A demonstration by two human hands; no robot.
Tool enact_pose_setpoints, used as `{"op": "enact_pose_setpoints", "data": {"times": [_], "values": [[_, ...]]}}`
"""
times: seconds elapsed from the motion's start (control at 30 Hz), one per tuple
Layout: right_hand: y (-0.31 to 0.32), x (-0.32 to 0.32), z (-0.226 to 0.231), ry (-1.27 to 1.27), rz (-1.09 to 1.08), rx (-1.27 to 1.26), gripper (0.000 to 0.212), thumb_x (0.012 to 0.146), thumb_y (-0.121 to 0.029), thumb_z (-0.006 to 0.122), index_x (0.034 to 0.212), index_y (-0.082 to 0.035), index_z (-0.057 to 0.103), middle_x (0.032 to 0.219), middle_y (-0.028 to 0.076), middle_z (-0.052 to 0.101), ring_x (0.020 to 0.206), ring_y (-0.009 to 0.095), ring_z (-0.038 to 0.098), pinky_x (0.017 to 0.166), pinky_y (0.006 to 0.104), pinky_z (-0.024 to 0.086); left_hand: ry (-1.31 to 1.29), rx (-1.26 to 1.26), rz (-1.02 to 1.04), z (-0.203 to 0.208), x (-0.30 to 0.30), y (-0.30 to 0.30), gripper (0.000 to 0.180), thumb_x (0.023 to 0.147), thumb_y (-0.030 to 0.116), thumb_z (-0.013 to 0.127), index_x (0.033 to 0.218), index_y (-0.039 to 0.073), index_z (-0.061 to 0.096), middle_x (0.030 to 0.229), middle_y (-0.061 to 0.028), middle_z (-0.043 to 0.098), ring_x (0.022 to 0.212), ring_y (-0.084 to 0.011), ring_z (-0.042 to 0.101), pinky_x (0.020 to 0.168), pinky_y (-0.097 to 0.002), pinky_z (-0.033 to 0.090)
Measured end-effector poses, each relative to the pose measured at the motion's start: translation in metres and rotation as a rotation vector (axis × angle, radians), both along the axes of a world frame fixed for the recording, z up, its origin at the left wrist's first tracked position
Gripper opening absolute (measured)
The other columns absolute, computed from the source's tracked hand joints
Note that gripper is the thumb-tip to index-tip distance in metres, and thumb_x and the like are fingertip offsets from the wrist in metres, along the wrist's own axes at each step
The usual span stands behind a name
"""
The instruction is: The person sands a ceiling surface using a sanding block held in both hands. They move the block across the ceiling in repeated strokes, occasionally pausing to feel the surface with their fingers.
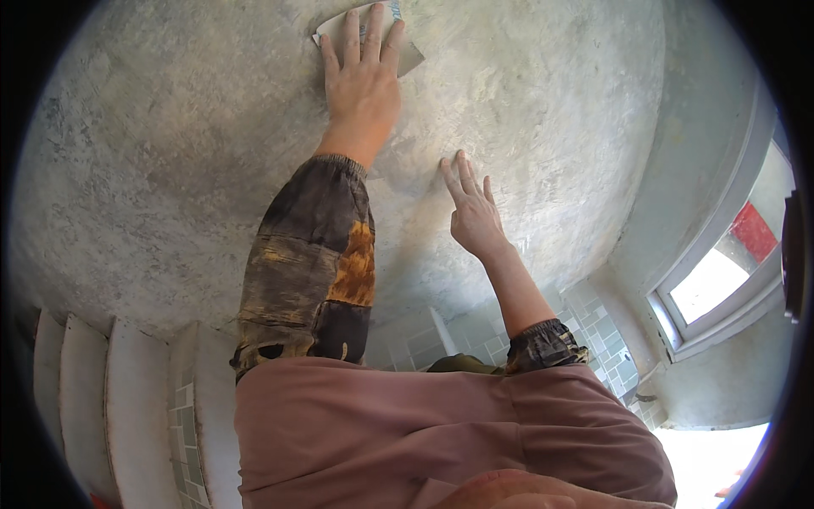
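My left hand (pixel 363 89) presses a piece of sandpaper (pixel 410 59) against a mottled grey-white plaster wall (pixel 526 85). Its four fingers lie long and slightly spread over the sheet, whose pale printed back and darker corner stick out around them. The thumb is hidden. Lower and to the right, my right hand (pixel 476 212) rests its fingertips on the same wall. Its fingers are apart and nothing is in them. Patterned dark and orange cuffs cover my forearms.
A window with a pale frame (pixel 729 288) sits in the right side wall. Upright white partitions (pixel 127 407) stand at lower left. Small green and white tiles (pixel 606 331) run along the lower right. Bright light comes through an opening (pixel 708 462) at bottom right.
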State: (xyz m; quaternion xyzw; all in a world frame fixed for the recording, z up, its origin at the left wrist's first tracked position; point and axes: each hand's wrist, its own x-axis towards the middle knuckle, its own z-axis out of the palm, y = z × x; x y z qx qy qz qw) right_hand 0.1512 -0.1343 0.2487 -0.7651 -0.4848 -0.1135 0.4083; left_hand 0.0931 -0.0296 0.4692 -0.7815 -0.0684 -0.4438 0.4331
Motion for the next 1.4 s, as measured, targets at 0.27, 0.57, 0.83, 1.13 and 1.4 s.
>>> {"op": "enact_pose_setpoints", "data": {"times": [0.27, 0.57, 0.83, 1.13, 1.4], "values": [[0.001, 0.0, -0.001, 0.002, 0.0, 0.02, 0.091, 0.075, 0.016, 0.041, 0.158, -0.016, 0.019, 0.164, 0.015, 0.012, 0.151, 0.03, 0.017, 0.123, 0.0497, 0.014, -0.031, 0.027, -0.021, 0.013, 0.015, -0.007, 0.061, 0.081, 0.008, 0.056, 0.141, 0.003, 0.047, 0.155, -0.018, 0.033, 0.145, -0.0378, 0.025, 0.116, -0.0576, 0.021], [0.0, 0.0, -0.002, 0.007, 0.002, 0.024, 0.089, 0.077, 0.016, 0.041, 0.157, -0.015, 0.021, 0.164, 0.016, 0.012, 0.15, 0.03, 0.018, 0.123, 0.0502, 0.015, -0.01, 0.007, -0.049, -0.001, 0.007, -0.005, 0.061, 0.081, 0.008, 0.056, 0.141, 0.002, 0.047, 0.154, -0.0187, 0.033, 0.145, -0.0379, 0.025, 0.116, -0.0577, 0.021], [-0.001, 0.0, -0.002, 0.006, 0.003, -0.007, 0.089, 0.077, 0.016, 0.042, 0.158, -0.017, 0.02, 0.164, 0.015, 0.011, 0.15, 0.03, 0.018, 0.123, 0.0499, 0.015, -0.05, 0.044, -0.09, 0.019, 0.03, -0.006, 0.059, 0.081, 0.01, 0.055, 0.139, 0.002, 0.048, 0.153, -0.0181, 0.035, 0.144, -0.0377, 0.026, 0.116, -0.0578, 0.022], [0.001, 0.001, -0.005, 0.008, 0.002, 0.006, 0.09, 0.077, 0.015, 0.042, 0.158, -0.017, 0.02, 0.164, 0.015, 0.01, 0.15, 0.03, 0.018, 0.123, 0.0501, 0.015, -0.019, 0.038, -0.069, 0.013, 0.021, -0.007, 0.06, 0.08, 0.008, 0.056, 0.139, 0.002, 0.048, 0.153, -0.018, 0.035, 0.145, -0.0372, 0.025, 0.117, -0.0572, 0.021], [-0.001, 0.002, -0.007, 0.003, 0.008, -0.004, 0.089, 0.077, 0.014, 0.043, 0.157, -0.017, 0.02, 0.164, 0.015, 0.012, 0.15, 0.03, 0.019, 0.122, 0.0508, 0.016, -0.029, 0.039, -0.017, 0.017, 0.025, -0.01, 0.061, 0.08, 0.008, 0.056, 0.14, 0.0, 0.047, 0.154, -0.0194, 0.034, 0.145, -0.0381, 0.025, 0.116, -0.0575, 0.021]]}}
